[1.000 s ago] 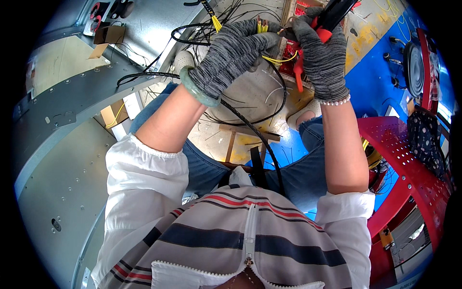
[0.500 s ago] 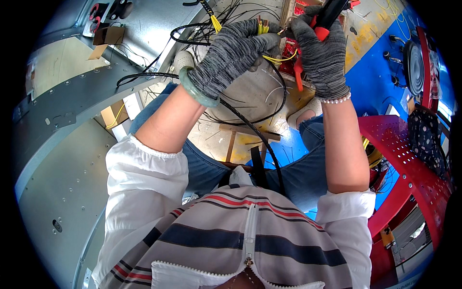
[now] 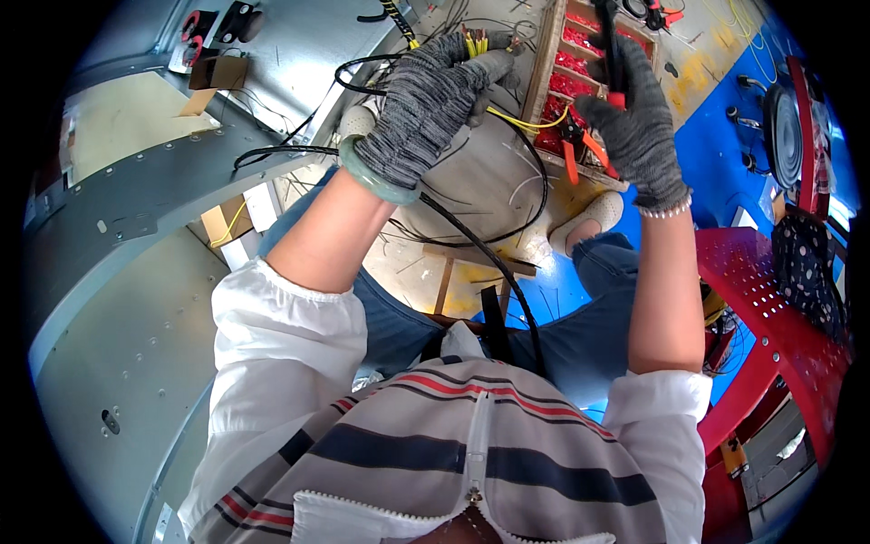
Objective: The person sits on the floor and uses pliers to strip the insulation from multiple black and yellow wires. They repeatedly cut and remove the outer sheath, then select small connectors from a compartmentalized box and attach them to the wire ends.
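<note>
My left hand (image 3: 426,118), in a grey knit glove, is closed around a bundle of yellow wires (image 3: 476,42), their ends sticking up past the fingers. A black sleeved cable (image 3: 480,243) runs below that hand toward my lap. To the right, my gloved right hand (image 3: 639,131) grips a long black hand tool with a red end (image 3: 612,59); its exact kind is unclear. Under and beside this hand, orange-handled pliers (image 3: 576,145) lie over the near part of a wooden compartment box (image 3: 535,77) filled with small red pieces (image 3: 569,83).
A grey metal cabinet frame (image 3: 118,218) fills the left side, with a small cardboard box (image 3: 217,72) on it. At right stand a red perforated metal frame (image 3: 743,272) and a dotted bag (image 3: 802,267). Black wire offcuts litter the floor between my feet.
My right hand has drawn away from the wire ends, rightward and slightly down, with the black tool in it. More of the box and the orange-handled pliers now shows. My left hand keeps the wires.
</note>
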Demonstrator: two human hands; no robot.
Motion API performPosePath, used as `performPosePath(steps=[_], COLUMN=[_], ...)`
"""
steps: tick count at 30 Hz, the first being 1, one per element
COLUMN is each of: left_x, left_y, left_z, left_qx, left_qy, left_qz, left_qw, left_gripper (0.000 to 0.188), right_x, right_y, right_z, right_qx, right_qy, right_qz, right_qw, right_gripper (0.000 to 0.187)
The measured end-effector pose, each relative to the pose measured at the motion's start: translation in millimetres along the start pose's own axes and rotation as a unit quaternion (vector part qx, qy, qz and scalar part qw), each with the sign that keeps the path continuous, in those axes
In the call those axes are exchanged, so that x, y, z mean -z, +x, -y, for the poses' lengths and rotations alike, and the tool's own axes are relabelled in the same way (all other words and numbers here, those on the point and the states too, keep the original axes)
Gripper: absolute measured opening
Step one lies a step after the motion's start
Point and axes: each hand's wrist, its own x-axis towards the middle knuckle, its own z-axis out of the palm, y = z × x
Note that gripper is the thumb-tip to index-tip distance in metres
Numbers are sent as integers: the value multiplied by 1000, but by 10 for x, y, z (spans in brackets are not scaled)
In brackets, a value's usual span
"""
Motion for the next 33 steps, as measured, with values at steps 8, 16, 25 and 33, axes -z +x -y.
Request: performPosePath(steps=[8, 16, 25, 33], left_x=[65, -15, -28, -10], left_y=[-2, 9, 11, 8], left_z=[-70, -73, -31, 15], left_qx=[-26, -17, -74, -37], left_qy=[-49, 5, 71, 48], left_qz=[-80, -95, -120, -114], left_qw=[995, 995, 987, 992], left_gripper=[19, 17, 16, 16], right_x=[47, 111, 50, 19], right_y=[-270, -280, -269, -257], right_z=[183, 210, 226, 204], right_qx=[-10, 13, 16, 15], right_qy=[-313, -357, -391, -411], right_qz=[40, 88, 75, 50], right_qw=[949, 930, 917, 910], right_gripper=[71, 74, 72, 64])
